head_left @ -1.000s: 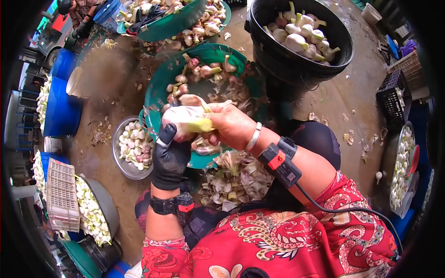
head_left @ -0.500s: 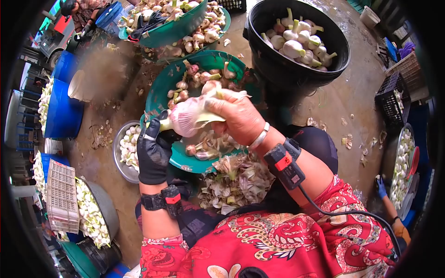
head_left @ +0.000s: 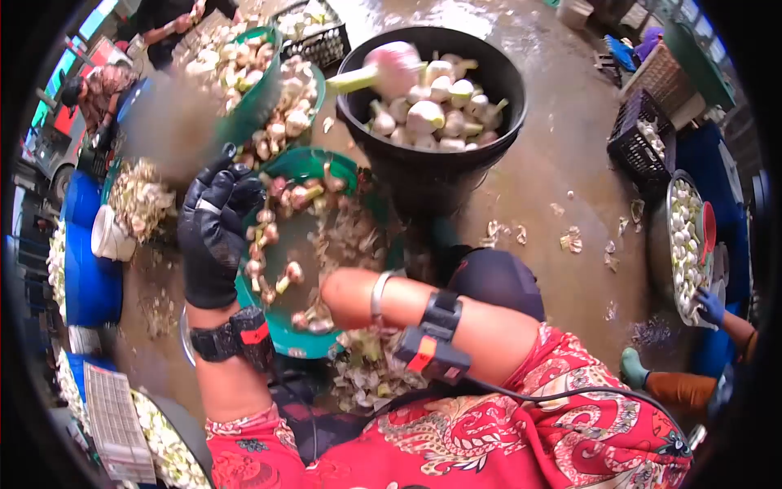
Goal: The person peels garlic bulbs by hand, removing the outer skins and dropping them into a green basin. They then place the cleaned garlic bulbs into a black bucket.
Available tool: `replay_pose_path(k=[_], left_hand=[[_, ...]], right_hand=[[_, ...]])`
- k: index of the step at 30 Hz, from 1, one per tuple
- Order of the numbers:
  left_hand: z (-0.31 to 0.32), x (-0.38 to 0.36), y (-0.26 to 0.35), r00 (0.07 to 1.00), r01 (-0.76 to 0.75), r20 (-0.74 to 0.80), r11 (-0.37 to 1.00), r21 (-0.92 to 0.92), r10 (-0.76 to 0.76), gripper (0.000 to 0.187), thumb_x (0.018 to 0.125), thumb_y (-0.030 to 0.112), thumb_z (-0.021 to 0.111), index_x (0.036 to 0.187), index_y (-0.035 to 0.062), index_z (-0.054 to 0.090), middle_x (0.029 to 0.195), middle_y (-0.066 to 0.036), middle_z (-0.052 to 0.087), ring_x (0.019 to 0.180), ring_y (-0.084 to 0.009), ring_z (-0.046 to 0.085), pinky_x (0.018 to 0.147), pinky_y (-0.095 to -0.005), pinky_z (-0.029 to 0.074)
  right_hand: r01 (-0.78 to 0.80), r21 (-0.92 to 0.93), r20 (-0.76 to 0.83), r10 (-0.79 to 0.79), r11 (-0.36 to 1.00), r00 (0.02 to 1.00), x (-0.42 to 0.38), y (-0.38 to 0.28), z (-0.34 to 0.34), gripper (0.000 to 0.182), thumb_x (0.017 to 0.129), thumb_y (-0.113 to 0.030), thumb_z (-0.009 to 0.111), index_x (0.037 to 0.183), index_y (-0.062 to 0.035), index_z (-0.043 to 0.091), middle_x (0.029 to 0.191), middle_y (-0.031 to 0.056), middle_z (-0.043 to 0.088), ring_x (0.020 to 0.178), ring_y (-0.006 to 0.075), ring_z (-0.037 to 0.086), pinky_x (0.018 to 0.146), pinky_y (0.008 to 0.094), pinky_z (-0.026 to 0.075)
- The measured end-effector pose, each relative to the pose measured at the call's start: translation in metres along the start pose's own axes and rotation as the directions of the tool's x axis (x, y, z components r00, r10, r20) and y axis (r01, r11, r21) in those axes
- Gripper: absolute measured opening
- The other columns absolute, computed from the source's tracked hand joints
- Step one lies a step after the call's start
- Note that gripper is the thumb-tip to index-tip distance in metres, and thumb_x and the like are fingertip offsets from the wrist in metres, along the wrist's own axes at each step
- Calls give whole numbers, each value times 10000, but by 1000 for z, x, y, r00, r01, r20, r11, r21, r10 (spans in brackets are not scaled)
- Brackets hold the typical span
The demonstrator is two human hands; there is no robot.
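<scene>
My left hand (head_left: pixel 213 236), in a black glove, is raised left of the green basin (head_left: pixel 281 346), its fingers loosely bent and apart with nothing visible in them. My bare right hand (head_left: pixel 346 297) is over the basin's right part, bent down so that its fingers are hidden. Garlic bulbs (head_left: pixel 289 277) with loose skins lie in the basin. A pinkish, blurred garlic bulb (head_left: pixel 395 69) with a green stem is at the left side of the black bucket's mouth, touched by no hand. Peeled-looking white bulbs (head_left: pixel 425 116) fill the black bucket (head_left: pixel 423 175).
Discarded skins (head_left: pixel 366 371) are heaped by my lap. More garlic lies in a green tub (head_left: pixel 252 98) at the upper left. A black crate (head_left: pixel 643 134) stands right. A co-worker's blue-gloved hand (head_left: pixel 710 307) is at a garlic-filled basin (head_left: pixel 680 244).
The large bulb has left both hands and is now at the bucket. My left hand has moved left and up, its fingers opened; my right hand has dropped lower. The view has shifted.
</scene>
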State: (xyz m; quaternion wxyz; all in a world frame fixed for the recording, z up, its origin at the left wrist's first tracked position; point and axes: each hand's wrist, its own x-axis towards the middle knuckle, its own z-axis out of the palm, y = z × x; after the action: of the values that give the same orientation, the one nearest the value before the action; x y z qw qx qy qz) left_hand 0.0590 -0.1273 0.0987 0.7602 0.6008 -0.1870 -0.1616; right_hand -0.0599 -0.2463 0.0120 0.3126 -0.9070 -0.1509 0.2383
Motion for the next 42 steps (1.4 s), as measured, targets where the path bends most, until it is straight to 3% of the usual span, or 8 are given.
replay_pose_path(k=[2,4,6,13,20,26,32,42], left_hand=[[-66,-16,-59,907,-421,329,577,700,264,266,944,61,499,1188,5,588,970,-62,640,893,-133,623,734,-272,529],[-129,-48,-134,957,280,-171,907,313,-236,272,886,77,583,1140,-15,612,907,-92,665,861,-169,636,769,-295,512],[-188,-97,-205,736,658,-432,399,639,-521,370,817,137,653,1160,7,612,952,-134,677,915,-268,646,792,-349,508],[-203,-64,-271,921,242,-186,129,962,-342,742,751,297,702,1384,46,410,1345,-219,489,1245,-358,467,1037,-428,387],[-204,-38,-338,757,439,-343,44,897,-557,910,664,339,807,1394,42,352,1254,-230,550,1123,-348,566,974,-393,447],[-188,-59,-281,642,754,-191,657,-19,-742,569,672,50,758,1198,100,546,1001,-64,644,854,-179,639,729,-308,545],[-102,-51,-111,953,271,55,923,274,-297,806,626,-33,722,1368,39,416,1228,-70,566,1122,-185,552,956,-312,466],[-41,-118,-50,981,150,-138,985,86,-137,909,643,-28,755,1435,38,314,1353,-114,460,1217,-216,484,1000,-331,442]], right_hand=[[26,109,7,-27,994,1000,4,9,-5,510,754,-348,710,1014,80,614,906,219,671,883,356,654,768,402,534],[135,129,-556,-41,982,830,-10,6,13,126,650,-57,598,758,-31,657,720,163,641,694,372,623,637,416,507],[262,212,-585,-92,942,806,-3,8,0,96,663,-5,572,731,-24,636,767,194,632,753,370,622,667,429,507],[124,129,-613,-19,984,790,16,9,0,162,672,-16,575,816,-14,647,759,203,629,749,382,622,682,438,509],[-4,175,-582,107,985,806,28,9,8,248,683,-11,561,909,-20,662,842,203,632,796,386,616,724,434,512],[105,249,-679,97,963,728,35,13,0,182,721,-20,545,861,-22,662,716,179,602,638,346,597,584,393,479],[148,677,-577,395,721,715,46,11,9,233,757,-81,598,971,-17,665,822,148,670,711,263,650,675,368,512],[177,984,-169,201,-18,965,25,-26,2,293,825,-98,652,1096,-60,549,898,50,625,715,100,606,604,231,540]])
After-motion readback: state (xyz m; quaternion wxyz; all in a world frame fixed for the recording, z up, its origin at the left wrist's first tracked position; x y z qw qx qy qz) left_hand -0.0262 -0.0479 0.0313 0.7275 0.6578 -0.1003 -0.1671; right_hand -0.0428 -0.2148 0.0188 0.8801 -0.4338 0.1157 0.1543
